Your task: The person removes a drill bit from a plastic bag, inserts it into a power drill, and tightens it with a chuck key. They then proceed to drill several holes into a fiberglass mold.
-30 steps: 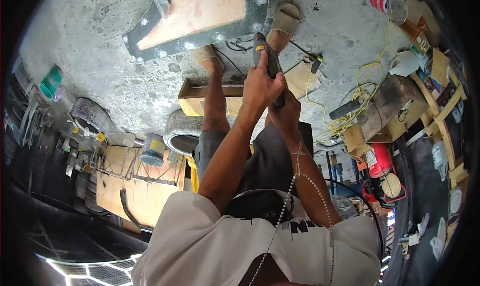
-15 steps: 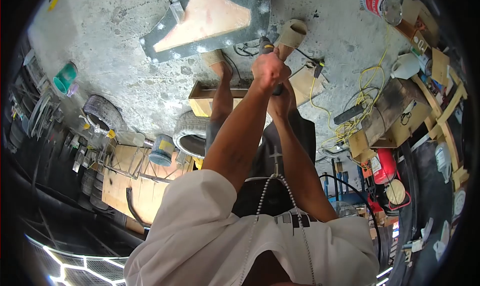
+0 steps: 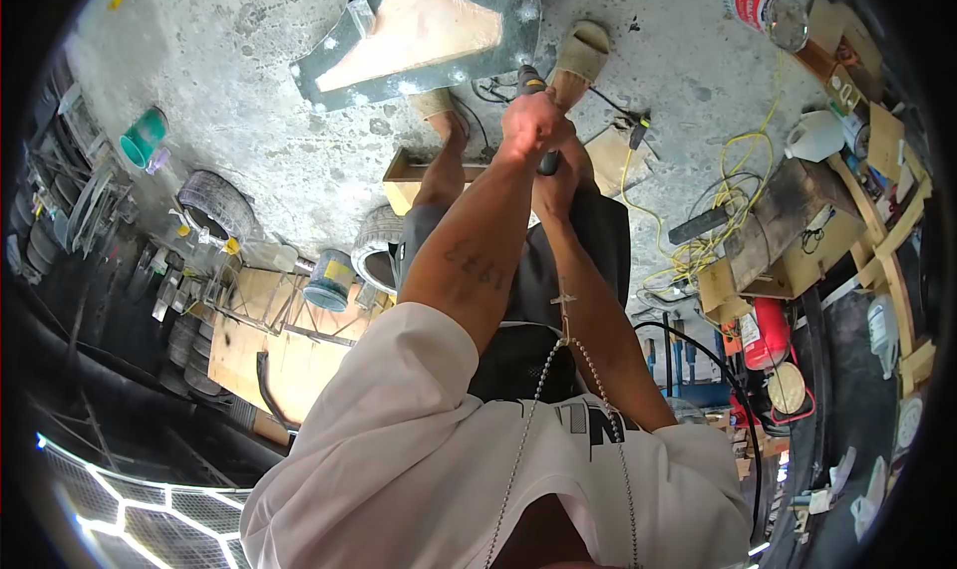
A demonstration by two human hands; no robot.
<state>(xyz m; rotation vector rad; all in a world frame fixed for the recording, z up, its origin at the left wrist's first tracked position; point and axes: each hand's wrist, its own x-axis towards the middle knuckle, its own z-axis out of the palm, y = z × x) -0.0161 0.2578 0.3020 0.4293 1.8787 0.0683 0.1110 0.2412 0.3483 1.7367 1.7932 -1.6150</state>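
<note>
My left hand is closed round the body of a black power tool with a yellow band, whose exact kind I cannot make out. Just below it, my right hand is closed near the tool's lower black end; its fingers are partly hidden. Beyond the tool lies a dark grey panel with white spots along its border and a pale, roughly triangular middle. A small greyish translucent piece rests on the panel's left part. The tool's front end is near the panel's lower right corner.
My sandalled feet stand by the panel. A plug joint links a black cord to a tangled yellow extension cord. Tires, a bucket and a green container are leftward; a large can and boxes are rightward.
The view has shifted slightly, so the panel sits a little higher in it. Both hands keep hold of the tool, and more of its lower end shows.
</note>
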